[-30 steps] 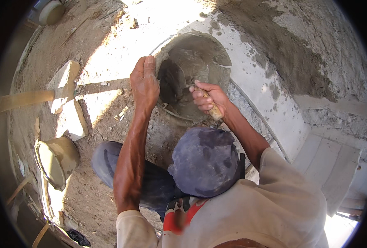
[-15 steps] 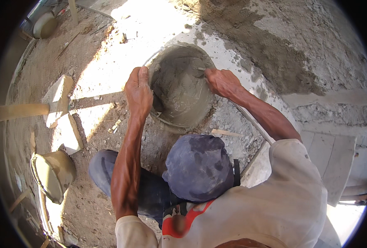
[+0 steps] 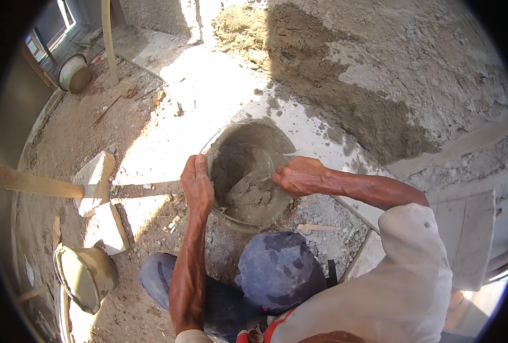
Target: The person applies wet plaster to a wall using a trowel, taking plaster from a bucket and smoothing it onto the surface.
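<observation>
A mortar-caked bucket (image 3: 282, 137) stands in the middle, holding wet grey mortar (image 3: 227, 166). My left hand (image 3: 198, 186) is closed on the bucket's left rim, thumb on top. At the right side of the bucket my right hand (image 3: 298, 176) is closed round the trowel's handle, which is mostly hidden by my fingers. The trowel's blade (image 3: 248, 190) is down inside the bucket with mortar on it. My bent knees in dark blue trousers are just below the bucket.
A second bucket (image 3: 85, 277) leans at the lower left, near pale broken blocks (image 3: 111, 228) and a timber (image 3: 36, 184). A basin (image 3: 76, 77) and an upright post (image 3: 110, 46) are at the back left. A wall with wet render (image 3: 322, 68) rises on the right.
The whole view has shifted, putting the bucket lower in the picture. My right hand has swung round to the bucket's right side with the trowel, turning its blade within the mortar.
</observation>
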The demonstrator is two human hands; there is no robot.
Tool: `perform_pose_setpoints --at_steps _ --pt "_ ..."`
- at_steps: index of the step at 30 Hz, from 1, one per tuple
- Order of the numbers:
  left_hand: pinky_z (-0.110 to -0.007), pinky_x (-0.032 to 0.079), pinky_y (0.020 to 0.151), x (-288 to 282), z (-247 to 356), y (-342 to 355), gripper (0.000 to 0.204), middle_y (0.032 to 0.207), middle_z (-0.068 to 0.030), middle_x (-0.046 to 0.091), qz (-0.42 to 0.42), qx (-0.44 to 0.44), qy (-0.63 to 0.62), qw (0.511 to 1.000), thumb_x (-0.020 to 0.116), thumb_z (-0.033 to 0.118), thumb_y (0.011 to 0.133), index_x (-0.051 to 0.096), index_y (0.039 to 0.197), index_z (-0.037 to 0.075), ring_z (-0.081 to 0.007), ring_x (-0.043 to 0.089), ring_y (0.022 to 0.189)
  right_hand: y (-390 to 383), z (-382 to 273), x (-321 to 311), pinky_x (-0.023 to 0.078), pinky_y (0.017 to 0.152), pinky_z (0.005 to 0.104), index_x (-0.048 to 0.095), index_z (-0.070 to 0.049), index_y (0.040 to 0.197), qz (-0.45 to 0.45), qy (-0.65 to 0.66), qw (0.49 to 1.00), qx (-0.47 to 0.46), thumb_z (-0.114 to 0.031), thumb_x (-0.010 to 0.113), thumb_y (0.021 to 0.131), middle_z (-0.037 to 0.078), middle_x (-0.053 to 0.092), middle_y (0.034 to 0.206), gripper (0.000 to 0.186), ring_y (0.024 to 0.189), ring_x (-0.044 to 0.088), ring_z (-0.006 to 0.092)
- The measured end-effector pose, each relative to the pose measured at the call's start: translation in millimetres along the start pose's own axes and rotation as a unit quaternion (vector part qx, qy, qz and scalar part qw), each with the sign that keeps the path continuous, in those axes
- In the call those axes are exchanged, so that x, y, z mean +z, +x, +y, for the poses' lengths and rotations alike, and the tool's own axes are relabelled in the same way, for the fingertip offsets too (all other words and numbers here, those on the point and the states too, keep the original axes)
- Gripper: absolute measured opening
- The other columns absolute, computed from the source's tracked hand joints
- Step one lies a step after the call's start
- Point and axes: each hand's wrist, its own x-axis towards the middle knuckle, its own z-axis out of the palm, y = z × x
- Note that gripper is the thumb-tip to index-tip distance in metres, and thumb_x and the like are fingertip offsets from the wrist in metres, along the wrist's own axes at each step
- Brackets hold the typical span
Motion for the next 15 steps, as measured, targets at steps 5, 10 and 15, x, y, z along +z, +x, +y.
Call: perform_pose_setpoints --at_steps 5,10,15 --pt "-0.038 0.043 0.069 13 12 -7 0.04 0.075 -0.0042 0.053 0.012 0.097 0.038 0.994 0.048 0.033 0.113 0.064 0.1 -0.001 -0.0158 0.047 0.074 11 36 -27 0.059 0.054 0.0518 0.068 0.001 0.089 0.089 -0.185 0.971 0.124 -0.011 0.063 0.09 0.016 0.073 0.077 0.013 0.072 0.076 0.0332" --pt "-0.04 0.044 0.067 22 7 -16 0.038 0.072 -0.0098 0.055 0.018 0.119 0.079 0.99 0.051 0.033 0.113 0.065 0.103 -0.001 -0.0181 0.05 0.071 39 47 17 0.064 0.063 0.0477 0.078 -0.006 0.084 -0.074 -0.17 0.982 0.048 -0.014 0.065 0.089 0.013 0.078 0.084 0.016 0.081 0.079 0.0305" --pt "-0.039 0.046 0.07 17 1 -20 0.036 0.079 -0.0118 0.06 0.0 0.128 0.03 0.991 0.052 0.031 0.113 0.068 0.11 -0.001 -0.0186 0.053 0.073 50 60 26 0.061 0.063 0.0481 0.074 -0.001 0.079 -0.175 -0.013 0.984 0.009 -0.01 0.068 0.076 0.022 0.074 0.078 0.011 0.08 0.076 0.0405"
